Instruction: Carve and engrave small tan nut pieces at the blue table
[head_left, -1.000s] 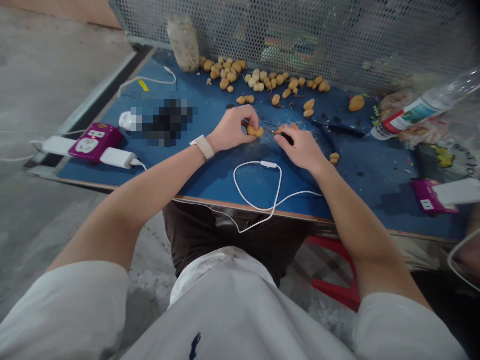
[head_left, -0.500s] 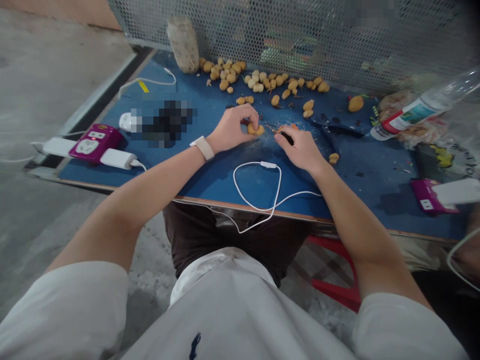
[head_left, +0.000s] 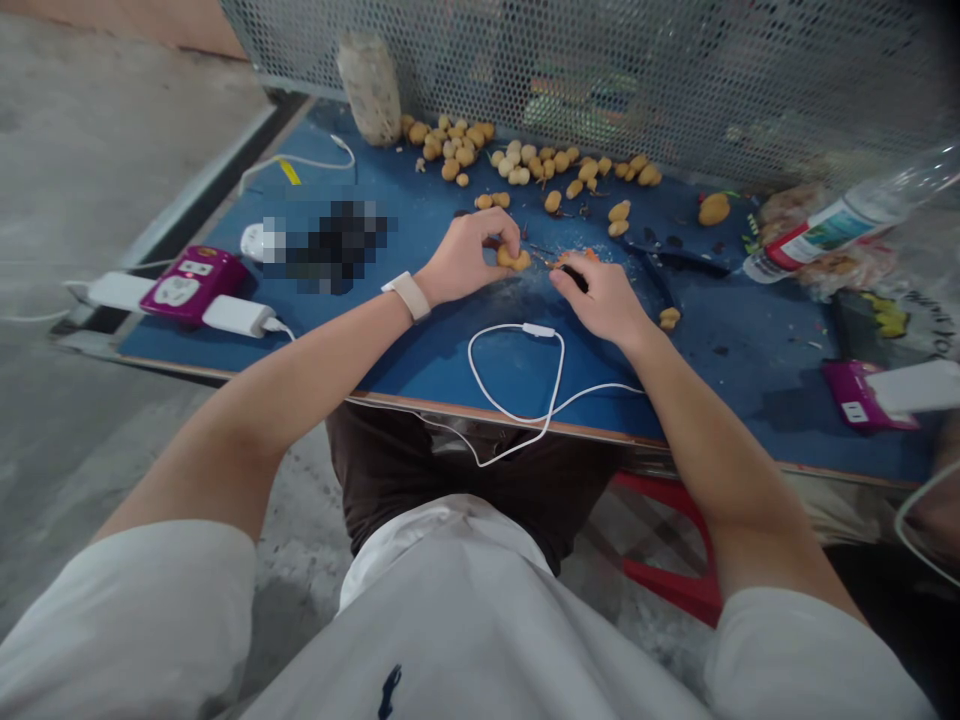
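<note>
The person's left hand [head_left: 466,262] is curling its fingers and thumb around a round golden fruit [head_left: 514,259], clamping it just above the blue tabletop [head_left: 450,350]. The right hand [head_left: 601,297] is close beside it, with its fingertips [head_left: 564,277] pinched together on a small dark object [head_left: 574,279]. The object is partly hidden and too small to identify with confidence. Bright orange bits [head_left: 579,257] are lying just past those fingertips, and the two hands are nearly meeting over them.

A pale watch [head_left: 406,297] is circling the left wrist. A white cable [head_left: 517,405] is looping across the table below the hands, and a single golden fruit [head_left: 670,317] is sitting just beyond the right hand. Farther forward, a long scatter of similar fruits [head_left: 450,150] is stretching along a metal mesh panel [head_left: 615,80], beside a tall pale jar [head_left: 369,90]. To the left, a magenta power socket [head_left: 191,280] is holding a white plug [head_left: 236,316], next to a pixelated, obscured patch [head_left: 330,245]. To the right, a clear plastic bottle [head_left: 832,235] is lying on its side on a crinkled bag [head_left: 840,265], above a second magenta socket [head_left: 862,395]. Below the table edge, the person's white shirt [head_left: 450,620] and dark shorts [head_left: 465,470] are showing, and a red stool [head_left: 667,580] is standing on the concrete floor [head_left: 97,150].
</note>
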